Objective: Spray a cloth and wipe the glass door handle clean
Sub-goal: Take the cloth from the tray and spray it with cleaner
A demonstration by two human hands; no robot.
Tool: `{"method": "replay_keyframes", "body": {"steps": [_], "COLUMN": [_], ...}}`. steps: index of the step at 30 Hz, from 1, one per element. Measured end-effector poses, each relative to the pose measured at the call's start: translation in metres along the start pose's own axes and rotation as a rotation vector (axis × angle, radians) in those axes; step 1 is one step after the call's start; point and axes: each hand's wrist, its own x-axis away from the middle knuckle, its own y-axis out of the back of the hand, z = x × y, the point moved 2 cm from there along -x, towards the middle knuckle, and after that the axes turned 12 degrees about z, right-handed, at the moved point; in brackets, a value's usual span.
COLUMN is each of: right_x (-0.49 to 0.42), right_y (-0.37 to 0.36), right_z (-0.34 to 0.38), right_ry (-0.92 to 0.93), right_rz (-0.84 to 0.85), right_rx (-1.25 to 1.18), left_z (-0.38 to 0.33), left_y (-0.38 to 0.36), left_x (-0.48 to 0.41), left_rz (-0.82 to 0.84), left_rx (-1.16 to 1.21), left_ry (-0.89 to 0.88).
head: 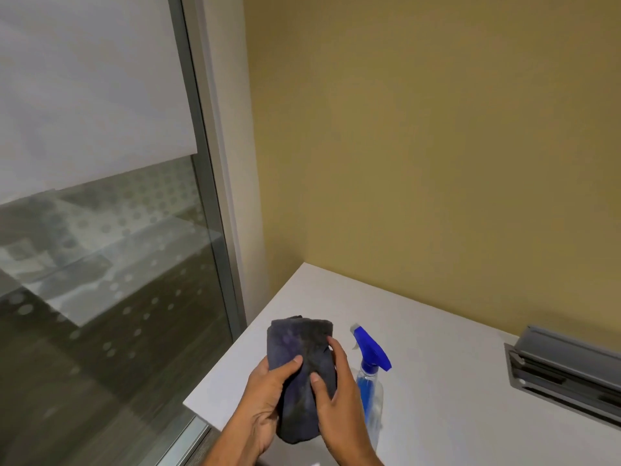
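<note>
Cloth (pixel 302 375): dark grey-purple, folded thick, between both hands' grip.

No text, label, brand, number or sign can be read anywhere in this view. The spray bottle (pixel 369 381) shows a blue trigger head and clear body with blue liquid, but no printed label faces the camera. The dark cloth (pixel 302 375) carries no tag or lettering. The glass panel (pixel 111 264) bears only a pattern of frosted dots, not characters. The grey metal fitting (pixel 568 371) set into the tabletop (pixel 453 381) shows no marking that can be made out.
</note>
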Motion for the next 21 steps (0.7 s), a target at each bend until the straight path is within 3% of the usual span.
{"method": "replay_keyframes", "body": {"steps": [1, 3, 6, 8, 9, 15, 21], "right_x": [0.004, 0.019, 0.037, 0.031, 0.022, -0.029, -0.047], "right_y": [-0.004, -0.008, 0.010, 0.031, 0.041, 0.068, 0.066], "right_z": [-0.002, -0.013, -0.028, -0.031, -0.029, -0.022, -0.032], "right_ry": [-0.064, -0.192, -0.188, -0.209, -0.224, -0.185, -0.181], "right_rz": [-0.014, -0.195, -0.517, -0.608, -0.587, -0.083, 0.003], "right_rx": [0.037, 0.074, -0.025, -0.102, -0.130, -0.214, -0.181], "left_z": [0.000, -0.001, -0.004, -0.007, -0.008, -0.013, -0.021], "left_y": [-0.001, -0.002, 0.001, 0.000, 0.000, -0.003, 0.008], "left_x": [-0.001, -0.004, -0.009, -0.010, -0.010, -0.012, -0.009], "left_rz": [-0.018, -0.054, -0.083, -0.070, -0.060, -0.011, 0.033], "left_rx": [0.015, 0.068, 0.162, 0.210, 0.237, 0.369, 0.464], "left_ry": [-0.032, -0.079, -0.117, -0.135, -0.143, -0.187, -0.215]}}
